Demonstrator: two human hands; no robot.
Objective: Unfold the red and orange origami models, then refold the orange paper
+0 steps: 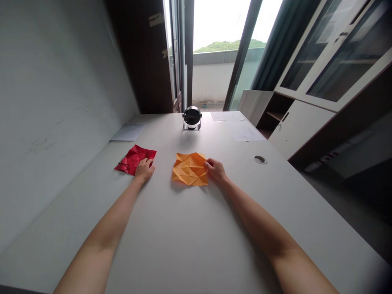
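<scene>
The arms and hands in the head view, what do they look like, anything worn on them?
The left arm and right arm show no sleeves. The left hand and right hand are ungloved, with no watch or bracelet visible on either wrist.

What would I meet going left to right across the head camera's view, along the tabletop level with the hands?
Red paper, orange paper, right hand, round hole.

Wht tbl [183, 232] w/ red ppr [136, 153] (creased).
</scene>
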